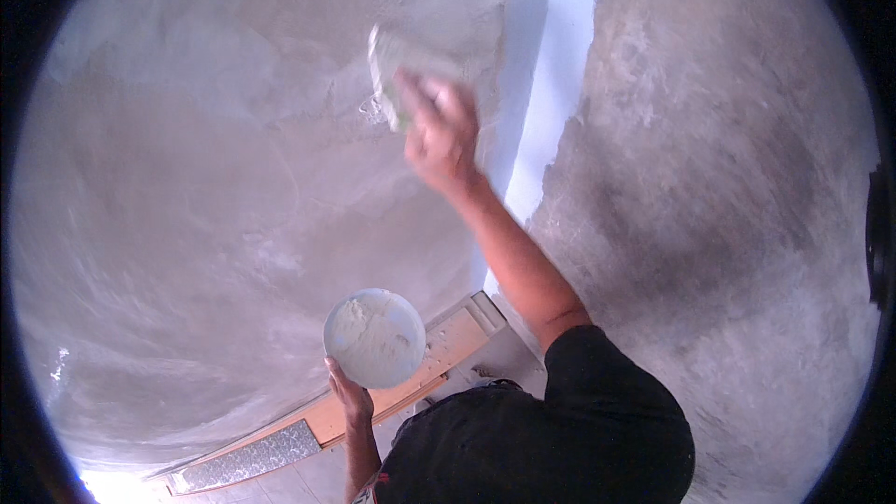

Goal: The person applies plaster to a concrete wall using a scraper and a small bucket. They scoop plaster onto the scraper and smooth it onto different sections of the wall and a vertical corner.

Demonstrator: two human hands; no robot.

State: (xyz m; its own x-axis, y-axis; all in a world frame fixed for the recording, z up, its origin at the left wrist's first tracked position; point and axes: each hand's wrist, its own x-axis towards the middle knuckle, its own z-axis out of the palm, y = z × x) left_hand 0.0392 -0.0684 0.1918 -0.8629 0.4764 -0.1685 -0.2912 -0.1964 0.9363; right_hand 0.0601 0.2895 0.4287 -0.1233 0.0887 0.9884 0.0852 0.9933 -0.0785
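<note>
My right hand (439, 126) is raised against the mottled grey plastered wall (215, 177), its fingers closed on a pale, paste-smeared flat spreading tool (401, 51) with a bit of green showing. The tool is blurred by motion and lies over a rough white patch on the wall. Low at the centre, my left hand (350, 392) grips the rim of a round, light-coloured plate (378, 336) that holds smeared white paste.
A pale blue vertical strip (546, 47) marks the corner, with a second mottled plaster wall (709, 149) to the right. Below, long light-wood boards (448, 336) and a speckled grey panel (243, 457) lie along the wall's foot, on a tiled floor (299, 478).
</note>
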